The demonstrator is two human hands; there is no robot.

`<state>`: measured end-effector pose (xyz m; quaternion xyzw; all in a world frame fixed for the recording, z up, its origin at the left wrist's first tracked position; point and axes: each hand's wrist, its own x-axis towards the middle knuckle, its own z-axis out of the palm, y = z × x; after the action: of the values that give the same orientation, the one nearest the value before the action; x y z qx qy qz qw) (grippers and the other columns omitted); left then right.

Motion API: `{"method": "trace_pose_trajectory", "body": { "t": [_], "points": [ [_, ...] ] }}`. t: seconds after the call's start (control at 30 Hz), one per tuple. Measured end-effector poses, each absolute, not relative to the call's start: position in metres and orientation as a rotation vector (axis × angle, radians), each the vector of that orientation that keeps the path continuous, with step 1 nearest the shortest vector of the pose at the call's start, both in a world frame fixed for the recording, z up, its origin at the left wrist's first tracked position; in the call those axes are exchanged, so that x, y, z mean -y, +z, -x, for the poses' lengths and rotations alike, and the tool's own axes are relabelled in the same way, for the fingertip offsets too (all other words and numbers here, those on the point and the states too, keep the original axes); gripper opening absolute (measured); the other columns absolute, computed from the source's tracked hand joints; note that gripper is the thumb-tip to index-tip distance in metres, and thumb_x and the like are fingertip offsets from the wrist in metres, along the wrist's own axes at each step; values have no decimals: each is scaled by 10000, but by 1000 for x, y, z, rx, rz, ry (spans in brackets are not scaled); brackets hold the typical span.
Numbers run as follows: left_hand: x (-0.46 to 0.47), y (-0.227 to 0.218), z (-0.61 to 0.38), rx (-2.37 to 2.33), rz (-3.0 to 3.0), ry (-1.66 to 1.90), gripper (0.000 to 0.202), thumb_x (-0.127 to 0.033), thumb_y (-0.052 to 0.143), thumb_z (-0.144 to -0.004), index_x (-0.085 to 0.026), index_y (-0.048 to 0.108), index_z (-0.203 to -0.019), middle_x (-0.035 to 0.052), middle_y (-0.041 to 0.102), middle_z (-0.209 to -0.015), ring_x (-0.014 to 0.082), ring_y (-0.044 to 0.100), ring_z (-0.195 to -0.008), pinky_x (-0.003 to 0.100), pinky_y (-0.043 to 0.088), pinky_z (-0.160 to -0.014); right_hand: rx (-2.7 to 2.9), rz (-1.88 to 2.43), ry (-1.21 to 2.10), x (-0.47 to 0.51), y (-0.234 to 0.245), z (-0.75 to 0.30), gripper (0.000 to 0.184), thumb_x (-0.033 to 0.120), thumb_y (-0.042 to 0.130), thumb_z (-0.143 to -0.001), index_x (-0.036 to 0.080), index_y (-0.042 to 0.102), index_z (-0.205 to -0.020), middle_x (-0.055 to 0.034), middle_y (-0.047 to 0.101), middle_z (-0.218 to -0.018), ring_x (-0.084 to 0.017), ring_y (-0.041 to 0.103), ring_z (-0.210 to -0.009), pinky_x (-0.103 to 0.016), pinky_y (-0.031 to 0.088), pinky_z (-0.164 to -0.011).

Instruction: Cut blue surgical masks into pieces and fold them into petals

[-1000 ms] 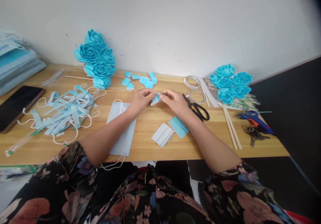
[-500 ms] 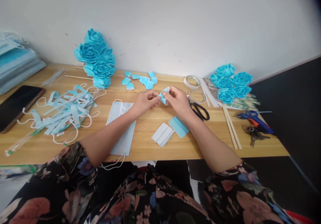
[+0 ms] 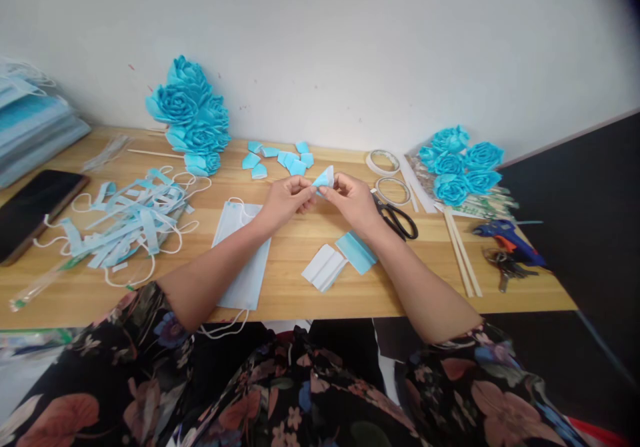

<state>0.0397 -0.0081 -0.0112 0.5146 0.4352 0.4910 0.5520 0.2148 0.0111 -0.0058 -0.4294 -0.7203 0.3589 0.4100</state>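
Between the fingertips of my left hand (image 3: 289,197) and my right hand (image 3: 353,199) is a small folded piece of blue-and-white face mask fabric (image 3: 324,178), its point turned up. Both hands pinch it just above the table. Below my right wrist lie a blue fabric square (image 3: 357,252) and a white pleated square (image 3: 324,268). A whole face mask (image 3: 243,253) rests under my left forearm. Beyond my hands several folded blue petals (image 3: 290,160) are scattered. Black-handled scissors (image 3: 397,220) lie beside my right hand, their blades partly hidden.
Blue fabric roses stand at the back left (image 3: 193,117) and right (image 3: 457,163). Cut mask strips (image 3: 135,220), a phone (image 3: 37,210) and a mask stack (image 3: 35,130) are leftward. Rightward are tape rolls (image 3: 384,162), wooden sticks (image 3: 461,253), a glue gun (image 3: 510,240) and keys (image 3: 507,270).
The folded fabric piece has turned so that its point stands higher between my hands. My right thumb has slid off its face to the lower edge.
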Motion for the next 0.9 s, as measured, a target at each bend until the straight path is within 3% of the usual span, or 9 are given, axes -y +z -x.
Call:
{"method": "trace_pose_trajectory", "body": {
  "t": [0.37,0.73,0.9],
  "points": [
    [8,-19,-40,-1001,-1391,1054,210,-297,692,-792,-153,565,-707,13,653,-650,64,547,-508,178,461,-485,1746,1112,863,-12,-6,-217,212,409,678,-844,198,684,-819,10,666,-771,-137,559,-686,-265,448,-666],
    [9,-17,-39,-997,-1431,1025,227,-321,662,-825,-147,569,-713,21,653,-669,65,549,-527,179,461,-503,1777,1093,914,-12,-6,-217,243,432,660,-854,190,666,-837,9,639,-772,-128,524,-672,-262,422,-663],
    [9,-18,-39,-1030,-1462,986,150,-229,620,-795,-148,573,-677,0,630,-623,65,539,-527,174,440,-510,1897,1110,889,-7,2,-215,251,419,702,-808,179,633,-795,33,567,-702,-110,450,-642,-243,355,-621]
  ]
}}
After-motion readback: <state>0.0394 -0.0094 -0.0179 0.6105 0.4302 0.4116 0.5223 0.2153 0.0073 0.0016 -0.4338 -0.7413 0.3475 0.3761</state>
